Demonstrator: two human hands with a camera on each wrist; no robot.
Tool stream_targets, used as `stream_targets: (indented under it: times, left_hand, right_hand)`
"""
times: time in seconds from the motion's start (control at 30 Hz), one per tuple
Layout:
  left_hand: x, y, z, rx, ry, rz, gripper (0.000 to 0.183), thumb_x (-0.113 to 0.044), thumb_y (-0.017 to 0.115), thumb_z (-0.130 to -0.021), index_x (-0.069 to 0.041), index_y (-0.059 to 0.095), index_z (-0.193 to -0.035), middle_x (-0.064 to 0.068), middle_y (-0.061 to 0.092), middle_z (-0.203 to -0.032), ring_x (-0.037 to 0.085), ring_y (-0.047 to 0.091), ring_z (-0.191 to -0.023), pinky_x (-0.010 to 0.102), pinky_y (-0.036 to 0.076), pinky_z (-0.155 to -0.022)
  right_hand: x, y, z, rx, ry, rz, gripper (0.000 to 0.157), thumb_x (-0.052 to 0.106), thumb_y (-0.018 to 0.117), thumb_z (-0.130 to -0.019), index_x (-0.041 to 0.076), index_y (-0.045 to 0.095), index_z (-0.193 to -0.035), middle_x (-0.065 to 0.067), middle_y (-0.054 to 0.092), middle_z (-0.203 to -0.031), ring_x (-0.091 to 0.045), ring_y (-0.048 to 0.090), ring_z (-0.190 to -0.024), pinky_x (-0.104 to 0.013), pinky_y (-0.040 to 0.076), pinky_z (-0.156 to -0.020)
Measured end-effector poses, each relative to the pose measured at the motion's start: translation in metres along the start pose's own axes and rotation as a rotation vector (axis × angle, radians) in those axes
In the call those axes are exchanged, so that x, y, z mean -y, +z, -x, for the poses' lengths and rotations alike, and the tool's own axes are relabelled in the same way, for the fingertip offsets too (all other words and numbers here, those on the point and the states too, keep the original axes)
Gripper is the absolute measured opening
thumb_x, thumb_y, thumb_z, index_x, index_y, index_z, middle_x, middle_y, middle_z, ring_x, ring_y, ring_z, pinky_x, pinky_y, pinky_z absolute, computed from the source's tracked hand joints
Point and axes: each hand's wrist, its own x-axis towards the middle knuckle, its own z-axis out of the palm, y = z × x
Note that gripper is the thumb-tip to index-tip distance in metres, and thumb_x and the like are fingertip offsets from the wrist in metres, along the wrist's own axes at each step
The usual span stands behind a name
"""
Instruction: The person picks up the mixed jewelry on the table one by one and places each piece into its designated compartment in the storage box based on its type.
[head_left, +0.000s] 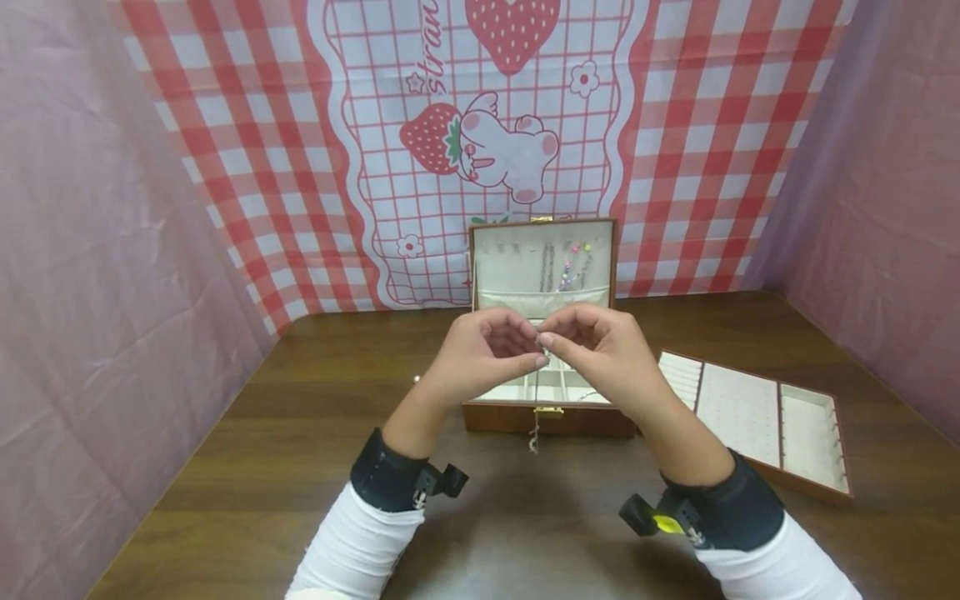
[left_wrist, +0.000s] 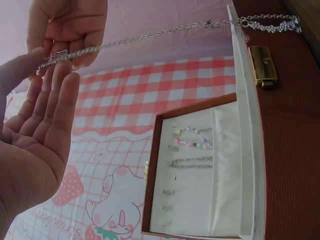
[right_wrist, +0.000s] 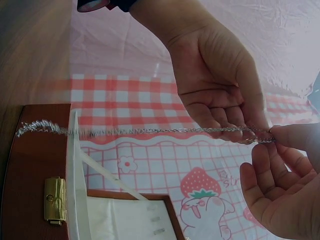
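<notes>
A fine silver chain necklace (head_left: 536, 392) hangs in front of the open jewelry box (head_left: 581, 421). At its top, my left hand (head_left: 480, 354) and right hand (head_left: 603, 358) meet and pinch the chain between thumbs and fingertips. In the left wrist view the doubled necklace (left_wrist: 130, 40) runs from the fingers to a sparkling section at its lower end. The right wrist view shows both fingertip pairs close together on the necklace (right_wrist: 175, 130); any clasp is too small to make out.
Inside the raised lid (head_left: 513, 271) hang a silver chain (head_left: 547, 267) and a colorful beaded strand (head_left: 567, 275). A cream-lined tray (head_left: 813, 425) lies to the right of the box. On the tabletop (head_left: 315, 417), a small pale bead-like item (head_left: 417, 379) lies near the left wrist.
</notes>
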Motion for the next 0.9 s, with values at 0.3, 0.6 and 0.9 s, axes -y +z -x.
stream_targets:
  times: [0.3, 0.6, 0.9]
  left_hand:
    - [-0.007, -0.004, 0.0, -0.003, 0.067, 0.025, 0.011, 0.004, 0.071, -0.084, 0.008, 0.07, -0.095, 0.014, 0.071, -0.086, 0.018, 0.07, -0.075, 0.037, 0.059, -0.072]
    - [-0.011, -0.008, 0.002, -0.046, 0.045, 0.069, 0.01, 0.004, 0.068, -0.087, 0.009, 0.071, -0.096, 0.016, 0.072, -0.088, 0.022, 0.071, -0.077, 0.039, 0.059, -0.073]
    - [-0.015, -0.011, 0.005, -0.046, 0.047, 0.065, 0.019, 0.003, 0.061, -0.093, 0.007, 0.06, -0.111, 0.016, 0.065, -0.094, 0.023, 0.068, -0.075, 0.039, 0.059, -0.073]
  right_hand:
    - [0.002, -0.007, 0.0, -0.007, -0.012, 0.022, 0.016, 0.012, 0.07, -0.091, 0.003, 0.072, -0.103, -0.006, 0.07, -0.095, -0.018, 0.059, -0.078, -0.024, 0.05, -0.063]
    - [0.002, -0.01, 0.0, -0.006, -0.016, 0.024, 0.016, 0.011, 0.069, -0.091, 0.001, 0.071, -0.104, -0.008, 0.069, -0.096, -0.018, 0.057, -0.077, -0.023, 0.049, -0.061]
    - [-0.004, -0.007, -0.003, 0.106, 0.016, 0.017, 0.019, 0.01, 0.064, -0.094, 0.001, 0.069, -0.11, -0.011, 0.068, -0.103, -0.021, 0.058, -0.084, -0.024, 0.052, -0.069]
